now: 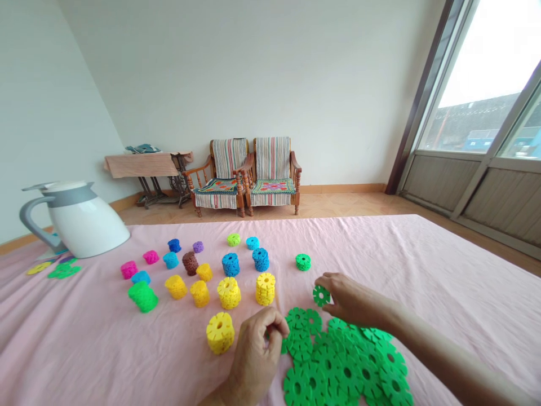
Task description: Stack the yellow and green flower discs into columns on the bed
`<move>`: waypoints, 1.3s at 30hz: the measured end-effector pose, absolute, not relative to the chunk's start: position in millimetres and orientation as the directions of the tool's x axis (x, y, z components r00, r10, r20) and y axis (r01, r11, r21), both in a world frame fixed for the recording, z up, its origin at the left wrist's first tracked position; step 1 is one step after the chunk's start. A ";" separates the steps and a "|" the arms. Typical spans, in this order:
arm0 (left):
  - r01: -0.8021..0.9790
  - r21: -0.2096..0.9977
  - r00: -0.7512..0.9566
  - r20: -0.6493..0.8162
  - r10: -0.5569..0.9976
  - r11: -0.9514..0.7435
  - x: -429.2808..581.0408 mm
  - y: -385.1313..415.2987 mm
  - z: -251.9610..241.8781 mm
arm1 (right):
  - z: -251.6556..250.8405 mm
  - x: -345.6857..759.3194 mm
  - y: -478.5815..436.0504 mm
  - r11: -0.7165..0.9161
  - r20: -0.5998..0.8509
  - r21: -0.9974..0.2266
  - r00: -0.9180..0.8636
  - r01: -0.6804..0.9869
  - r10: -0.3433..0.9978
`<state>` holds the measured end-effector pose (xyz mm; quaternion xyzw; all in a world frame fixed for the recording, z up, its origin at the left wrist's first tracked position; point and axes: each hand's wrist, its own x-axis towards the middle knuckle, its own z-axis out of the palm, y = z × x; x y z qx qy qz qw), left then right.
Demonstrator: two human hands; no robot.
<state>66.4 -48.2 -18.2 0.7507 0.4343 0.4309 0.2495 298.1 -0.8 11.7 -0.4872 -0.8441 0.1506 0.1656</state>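
My right hand pinches a green notched snowflake disc by its edge, above the far side of a spread pile of green discs. At the pile's left edge, my left hand is closed, with thumb and index finger pressed together. A trace of green shows by its fingers, but what they hold is hidden. Beyond my right hand stands a short green stack. Yellow disc stacks stand left of my left hand, the nearest one beside it and another behind it.
Several more stacks, including blue, brown, pink and bright green, stand on the pink cloth. A white jug is at far left, near loose discs. Two wooden chairs stand beyond the table.
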 end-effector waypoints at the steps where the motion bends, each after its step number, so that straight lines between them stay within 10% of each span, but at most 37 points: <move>1: 0.435 0.749 0.252 0.432 0.866 -0.500 66.2 -48.3 -18.4 | 10.0 298.0 7.9 0.451 0.165 -0.458 -0.426 0.766 0.890; 14: 0.437 0.762 0.237 0.415 0.878 -0.478 66.0 -48.5 -21.2 | -6.1 281.0 28.0 0.213 0.083 -0.787 -0.243 0.579 0.966; 21: 0.446 0.740 0.258 0.431 0.864 -0.503 66.2 -48.0 -19.1 | -11.7 277.4 -0.4 0.453 0.297 -0.449 -0.350 0.770 0.888; 39: 0.442 0.741 0.261 0.433 0.863 -0.505 65.7 -49.2 -20.4 | 1.6 286.6 -6.7 0.420 0.104 -0.446 -0.420 0.790 0.902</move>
